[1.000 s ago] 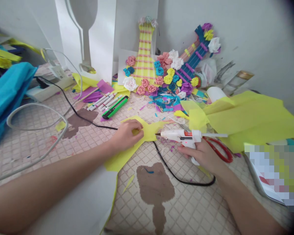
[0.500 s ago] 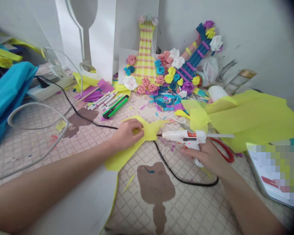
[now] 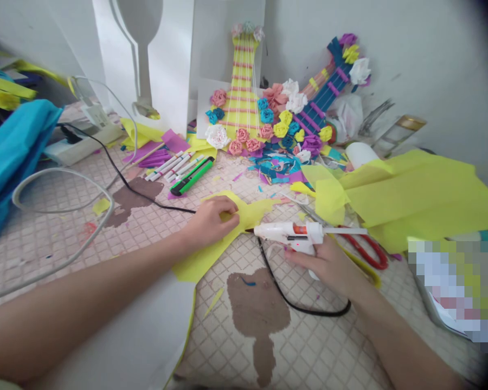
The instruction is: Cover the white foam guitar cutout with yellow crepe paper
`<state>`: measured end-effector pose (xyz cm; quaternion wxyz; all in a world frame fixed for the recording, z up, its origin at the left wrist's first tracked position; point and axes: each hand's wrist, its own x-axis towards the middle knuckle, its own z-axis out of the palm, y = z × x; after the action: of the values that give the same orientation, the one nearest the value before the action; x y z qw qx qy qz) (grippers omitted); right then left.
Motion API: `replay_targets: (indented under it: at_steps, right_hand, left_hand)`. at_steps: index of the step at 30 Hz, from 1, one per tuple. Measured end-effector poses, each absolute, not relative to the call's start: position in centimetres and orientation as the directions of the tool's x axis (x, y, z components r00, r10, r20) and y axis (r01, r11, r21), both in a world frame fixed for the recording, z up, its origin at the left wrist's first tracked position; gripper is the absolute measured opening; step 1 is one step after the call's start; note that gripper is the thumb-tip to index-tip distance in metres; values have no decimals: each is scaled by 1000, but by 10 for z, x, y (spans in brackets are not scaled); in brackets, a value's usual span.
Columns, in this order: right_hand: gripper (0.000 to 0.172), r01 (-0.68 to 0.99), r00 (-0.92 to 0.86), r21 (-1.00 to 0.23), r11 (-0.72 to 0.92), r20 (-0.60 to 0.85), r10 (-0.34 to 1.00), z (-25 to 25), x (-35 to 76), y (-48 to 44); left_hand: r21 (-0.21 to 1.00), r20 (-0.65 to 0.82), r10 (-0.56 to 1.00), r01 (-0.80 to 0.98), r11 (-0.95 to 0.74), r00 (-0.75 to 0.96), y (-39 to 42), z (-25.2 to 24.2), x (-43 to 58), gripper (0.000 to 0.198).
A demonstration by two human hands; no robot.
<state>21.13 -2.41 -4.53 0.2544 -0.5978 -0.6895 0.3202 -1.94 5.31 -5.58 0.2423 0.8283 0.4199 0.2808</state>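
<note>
At left, a white board (image 3: 146, 325), near face bare, far end under yellow crepe paper (image 3: 201, 259) with flap (image 3: 259, 214) apparently unglued; on it, the left hand (image 3: 216, 219), fingers curled, pinch impossible to confirm. Next, a glue gun (image 3: 287, 233) gripped in the right hand (image 3: 327, 262), nozzle (image 3: 250, 231) at the paper's edge. Room rightward from the board's rim across the table (image 3: 317, 341), crossed by black cord (image 3: 305, 311), bounded by red-handled scissors (image 3: 384, 257).

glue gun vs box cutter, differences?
The glue gun is mostly white; the box cutter is green and black. The glue gun is in the right hand; the box cutter lies on the tabletop. The glue gun is pistol-shaped; the box cutter is straight. Both are handheld tools.
</note>
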Motion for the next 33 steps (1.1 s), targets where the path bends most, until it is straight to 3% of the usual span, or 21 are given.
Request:
replay_targets:
  at_steps: [25,33]
  right_hand:
    - [24,714,-93,-700,2,-92,991,-35,219,-28]
    - [14,708,-84,-706,5,-77,993,-38,229,-27]
  left_hand:
    - [645,254,836,559,-521,486,54,-57,-19,14]
    - [646,248,836,560,-519,489,53,-56,-18,14]
